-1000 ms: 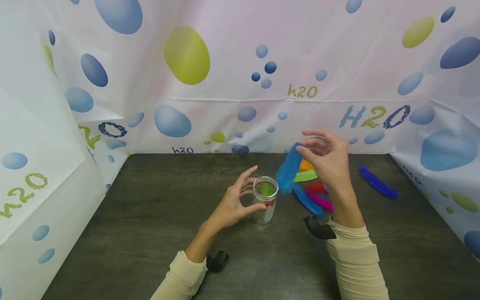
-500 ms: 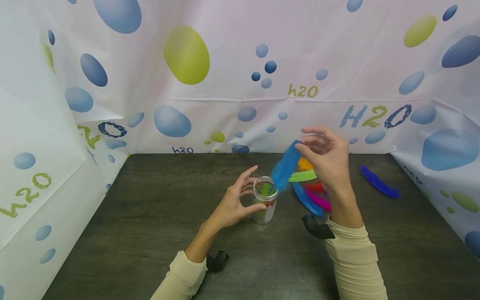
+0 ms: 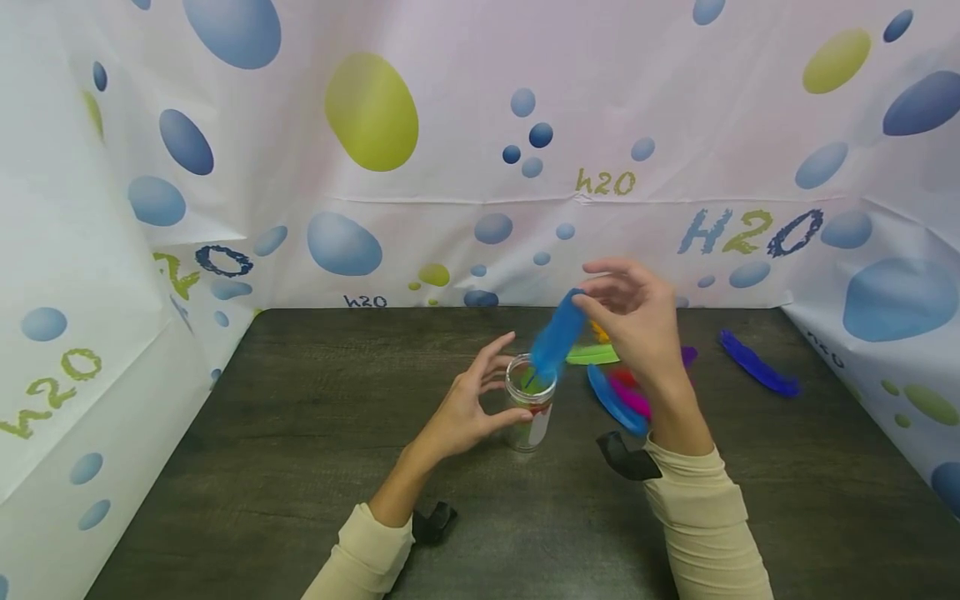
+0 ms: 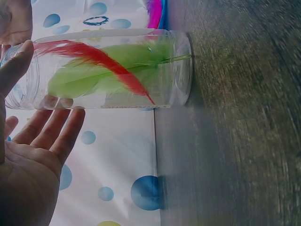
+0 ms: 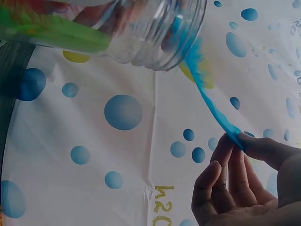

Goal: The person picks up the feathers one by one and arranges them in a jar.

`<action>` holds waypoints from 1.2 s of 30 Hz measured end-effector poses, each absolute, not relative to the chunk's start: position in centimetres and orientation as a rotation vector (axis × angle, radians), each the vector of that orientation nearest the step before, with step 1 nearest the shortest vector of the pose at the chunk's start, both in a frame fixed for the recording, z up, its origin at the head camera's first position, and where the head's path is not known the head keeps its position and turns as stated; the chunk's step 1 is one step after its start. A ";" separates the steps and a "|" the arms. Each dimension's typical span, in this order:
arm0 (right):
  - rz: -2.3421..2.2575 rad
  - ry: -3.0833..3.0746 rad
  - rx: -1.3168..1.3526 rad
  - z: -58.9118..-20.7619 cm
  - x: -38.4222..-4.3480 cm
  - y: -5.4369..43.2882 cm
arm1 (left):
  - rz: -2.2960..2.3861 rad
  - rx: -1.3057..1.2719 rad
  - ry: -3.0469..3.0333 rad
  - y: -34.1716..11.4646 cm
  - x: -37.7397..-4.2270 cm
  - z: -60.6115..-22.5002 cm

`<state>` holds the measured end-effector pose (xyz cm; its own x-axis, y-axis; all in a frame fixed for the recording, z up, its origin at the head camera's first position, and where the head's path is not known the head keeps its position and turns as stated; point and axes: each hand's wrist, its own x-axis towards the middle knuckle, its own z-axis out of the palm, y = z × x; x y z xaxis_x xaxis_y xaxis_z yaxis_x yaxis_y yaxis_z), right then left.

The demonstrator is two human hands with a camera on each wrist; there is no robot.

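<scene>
A clear glass jar stands upright, mouth up, on the dark wooden table. Its mouth is uncovered, and a green feather and a red feather lean inside. My left hand holds the jar near its top, thumb on one side and fingers on the other. Between thumb and fingertips my right hand pinches one end of a blue feather. This feather slants down to the left, and its lower end reaches into the jar's mouth, as the right wrist view also shows.
Right of the jar lie loose feathers: lime green, light blue, magenta, red, orange and purple. A dark blue feather lies apart, farther right. A white patterned sheet rises behind the table.
My right hand has moved left, bringing the blue feather from beside the jar to over its mouth, lower end inside. The left hand and the jar have stayed put.
</scene>
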<state>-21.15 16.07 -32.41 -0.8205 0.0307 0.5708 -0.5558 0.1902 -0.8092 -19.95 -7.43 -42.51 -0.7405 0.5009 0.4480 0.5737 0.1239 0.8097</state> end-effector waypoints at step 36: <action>1.595 -2.446 0.781 -32.9 -21.7 15.8 | -1.720 -1.092 -2.326 -7.4 -19.9 -42.3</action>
